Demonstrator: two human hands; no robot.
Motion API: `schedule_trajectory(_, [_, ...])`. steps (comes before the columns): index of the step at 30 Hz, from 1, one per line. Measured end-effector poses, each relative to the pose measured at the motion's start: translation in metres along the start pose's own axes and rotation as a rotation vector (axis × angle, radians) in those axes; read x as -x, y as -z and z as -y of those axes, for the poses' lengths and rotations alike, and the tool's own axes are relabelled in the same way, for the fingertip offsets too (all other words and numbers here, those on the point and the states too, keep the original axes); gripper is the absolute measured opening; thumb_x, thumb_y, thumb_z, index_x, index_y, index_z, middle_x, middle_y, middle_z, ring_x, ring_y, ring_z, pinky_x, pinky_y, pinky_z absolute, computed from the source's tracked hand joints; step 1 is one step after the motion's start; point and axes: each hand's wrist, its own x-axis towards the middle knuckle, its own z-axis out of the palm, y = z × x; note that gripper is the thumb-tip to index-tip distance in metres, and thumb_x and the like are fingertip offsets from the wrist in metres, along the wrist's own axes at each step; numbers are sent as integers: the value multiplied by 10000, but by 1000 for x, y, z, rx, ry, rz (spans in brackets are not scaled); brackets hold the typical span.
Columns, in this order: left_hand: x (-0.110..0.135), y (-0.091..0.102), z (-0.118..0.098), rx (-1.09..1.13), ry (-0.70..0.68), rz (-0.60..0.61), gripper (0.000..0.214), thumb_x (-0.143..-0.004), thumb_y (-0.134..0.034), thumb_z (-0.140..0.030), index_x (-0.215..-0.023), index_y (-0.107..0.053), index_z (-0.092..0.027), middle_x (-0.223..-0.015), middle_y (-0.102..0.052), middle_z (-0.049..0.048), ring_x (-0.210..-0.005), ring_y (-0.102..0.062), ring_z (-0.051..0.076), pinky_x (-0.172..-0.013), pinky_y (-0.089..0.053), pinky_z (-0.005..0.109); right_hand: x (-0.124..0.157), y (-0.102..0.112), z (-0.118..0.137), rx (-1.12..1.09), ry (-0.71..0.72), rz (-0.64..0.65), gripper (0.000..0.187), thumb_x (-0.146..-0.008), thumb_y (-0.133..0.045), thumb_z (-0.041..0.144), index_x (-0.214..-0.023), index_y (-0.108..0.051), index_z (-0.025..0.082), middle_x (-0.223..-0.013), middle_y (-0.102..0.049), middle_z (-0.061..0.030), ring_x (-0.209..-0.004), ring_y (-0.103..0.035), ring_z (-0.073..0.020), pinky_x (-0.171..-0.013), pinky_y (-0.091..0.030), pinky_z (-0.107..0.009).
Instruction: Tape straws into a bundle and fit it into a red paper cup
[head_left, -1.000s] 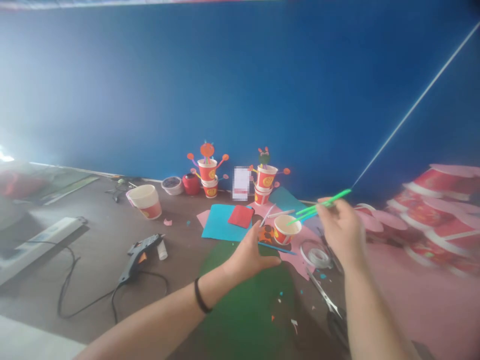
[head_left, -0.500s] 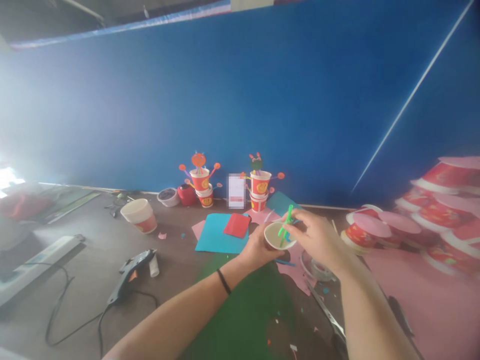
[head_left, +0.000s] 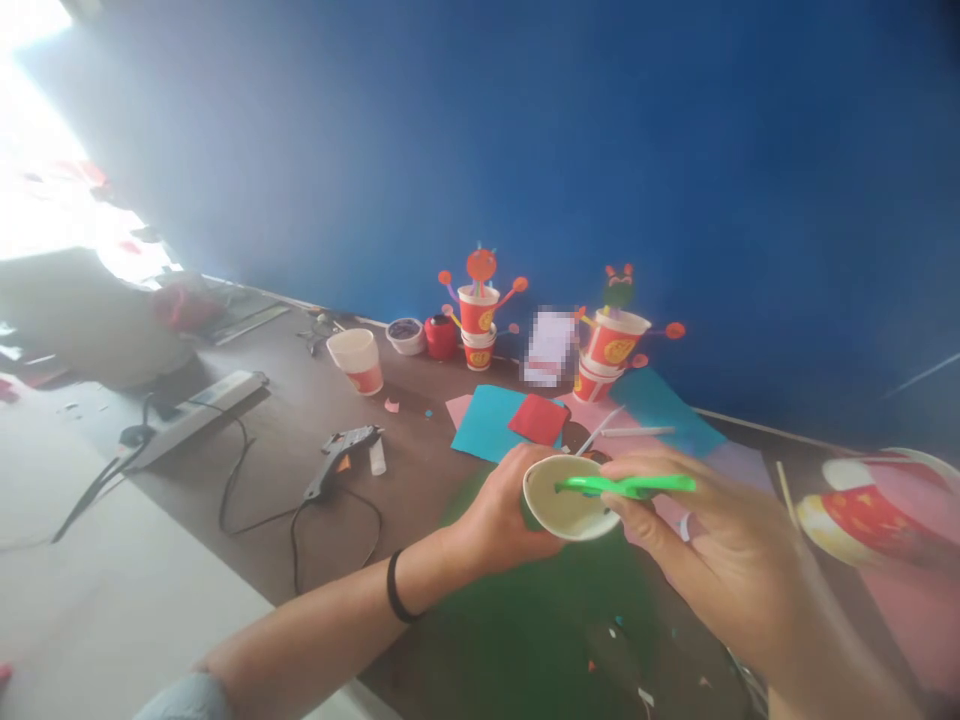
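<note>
My left hand (head_left: 501,512) grips a small paper cup (head_left: 564,500) tipped on its side, its white inside facing me, above a green sheet (head_left: 525,620). My right hand (head_left: 709,550) pinches a bright green straw (head_left: 630,486) that lies level, its left tip over the cup's mouth. A black band sits on my left wrist.
Two decorated cup figures (head_left: 478,315) (head_left: 615,340) stand by the blue wall. Blue paper (head_left: 487,425) and red paper (head_left: 538,419), a glue gun (head_left: 341,460) with cord, a loose cup (head_left: 356,360), a power strip (head_left: 195,418) and stacked cups (head_left: 870,515) lie around.
The view swung and tilted to the left. My left hand lifted the cup and tipped it toward me. The right hand brought the green straw down from the upper right to the cup's mouth.
</note>
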Motion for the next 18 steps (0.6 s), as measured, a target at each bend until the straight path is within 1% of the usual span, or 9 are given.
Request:
schedule_trajectory(3, [4, 1, 0, 13, 24, -17, 627, -580, -712, -141, -1165, -497, -204, -1103, -571, 84, -1010, -556, 248, -906, -442, 396, 1, -2, 2, 5, -8, 25, 127, -851, -583, 278, -974, -608, 294, -974, -683, 25, -859, -646, -152, -728, -486, -248])
schedule_trajectory(8, [8, 0, -7, 63, 41, -36, 574, -618, -728, -224, -1148, -509, -197, -1098, -573, 95, -1013, -557, 245, -900, -449, 390, 0, -11, 3, 41, -6, 14, 94, -850, -587, 271, -940, -614, 272, -971, -683, 19, -870, -642, -155, -760, -480, -258])
schedule_trajectory(11, [9, 2, -10, 127, 83, -34, 585, -637, -730, -242, -1173, -503, -191, -1107, -573, 98, -1027, -555, 242, -893, -456, 375, -4, -20, 5, 65, 26, 113, 65, -849, -584, 255, -898, -626, 261, -880, -676, 9, -844, -621, -173, -715, -475, -282])
schedule_trajectory(13, [9, 3, -10, 168, 115, -36, 577, -643, -728, -243, -1173, -507, -186, -1117, -573, 102, -1036, -556, 245, -892, -458, 371, -6, -26, 5, 89, 23, 154, 61, -845, -586, 249, -881, -635, 257, -815, -653, 1, -822, -599, -184, -688, -466, -296])
schedule_trajectory(18, [12, 3, -7, 217, 120, -19, 583, -621, -745, -264, -1152, -520, -183, -1142, -569, 104, -1047, -556, 250, -910, -451, 372, -4, -32, 2, 125, -50, 125, 171, -846, -589, 298, -1011, -629, 286, -822, -590, -14, -733, -572, -169, -624, -460, -294])
